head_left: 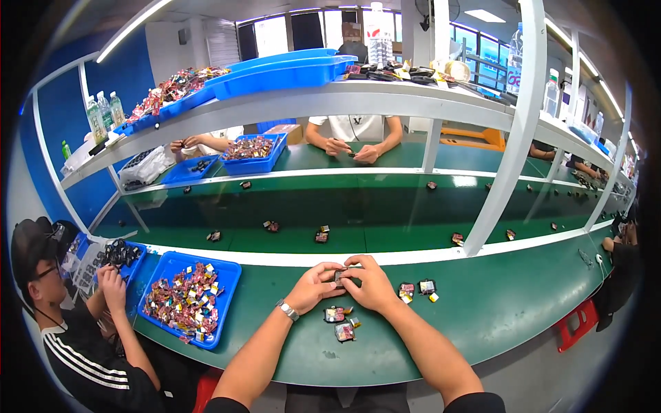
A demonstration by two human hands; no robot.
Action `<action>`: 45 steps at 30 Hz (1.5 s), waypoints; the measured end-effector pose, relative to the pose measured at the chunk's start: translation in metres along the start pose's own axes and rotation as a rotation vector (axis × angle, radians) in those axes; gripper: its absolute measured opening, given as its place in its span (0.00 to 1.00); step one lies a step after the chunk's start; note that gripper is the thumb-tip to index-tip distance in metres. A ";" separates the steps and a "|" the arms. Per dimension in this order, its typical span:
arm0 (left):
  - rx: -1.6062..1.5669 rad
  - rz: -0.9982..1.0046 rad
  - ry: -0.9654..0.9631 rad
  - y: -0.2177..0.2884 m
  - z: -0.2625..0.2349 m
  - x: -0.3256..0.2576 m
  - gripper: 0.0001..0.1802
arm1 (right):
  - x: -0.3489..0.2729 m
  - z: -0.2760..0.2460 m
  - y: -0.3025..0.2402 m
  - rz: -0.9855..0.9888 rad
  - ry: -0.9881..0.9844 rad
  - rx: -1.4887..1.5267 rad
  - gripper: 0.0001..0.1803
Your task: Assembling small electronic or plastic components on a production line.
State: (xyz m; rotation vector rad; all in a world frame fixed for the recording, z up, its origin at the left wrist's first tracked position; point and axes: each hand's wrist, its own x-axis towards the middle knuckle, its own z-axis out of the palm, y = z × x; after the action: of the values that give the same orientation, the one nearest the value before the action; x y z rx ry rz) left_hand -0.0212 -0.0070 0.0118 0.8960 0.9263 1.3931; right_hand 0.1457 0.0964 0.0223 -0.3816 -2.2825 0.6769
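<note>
Over the green bench (pixel 482 310), my left hand (pixel 311 289) and my right hand (pixel 372 283) meet around a small black plastic casing (pixel 339 277). Fingers of both hands close on it, and they partly cover what is inside. Nearest to my wrists lie two black casings with small red circuit boards, one casing (pixel 334 314) behind the other casing (pixel 344 332). Right of my right hand rest two similar pieces, a casing with a red board (pixel 407 290) and a casing with a pale face (pixel 427 286). Small yellow-and-white parts stick out beside them.
To my left stands a blue tray (pixel 231 275) heaped with small red boards. A co-worker (pixel 82 330) sits beyond it. Behind a white rail (pixel 275 257) runs a green belt (pixel 385 213) with scattered pieces. Overhead is a loaded shelf (pixel 289 103); its white post (pixel 506 138) rises at right.
</note>
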 end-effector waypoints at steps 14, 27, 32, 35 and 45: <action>0.003 -0.009 0.050 -0.008 -0.002 0.001 0.15 | -0.005 -0.001 0.000 0.005 -0.070 0.058 0.06; -0.031 0.015 0.046 -0.012 -0.008 0.003 0.15 | -0.007 0.014 0.001 0.020 0.059 0.083 0.06; -0.006 0.022 0.034 -0.009 -0.004 0.001 0.14 | -0.009 0.019 -0.001 0.101 0.111 0.119 0.05; -0.021 0.024 0.053 -0.011 -0.006 0.001 0.14 | -0.010 0.024 -0.002 0.075 0.171 0.119 0.06; -0.017 0.029 0.082 -0.009 0.000 0.001 0.13 | -0.011 0.031 0.011 0.215 0.101 0.364 0.09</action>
State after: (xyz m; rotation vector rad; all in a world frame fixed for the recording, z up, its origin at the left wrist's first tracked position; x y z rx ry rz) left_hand -0.0177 -0.0062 0.0040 0.8471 0.9651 1.4694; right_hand 0.1325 0.0890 -0.0088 -0.4762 -1.9866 1.1333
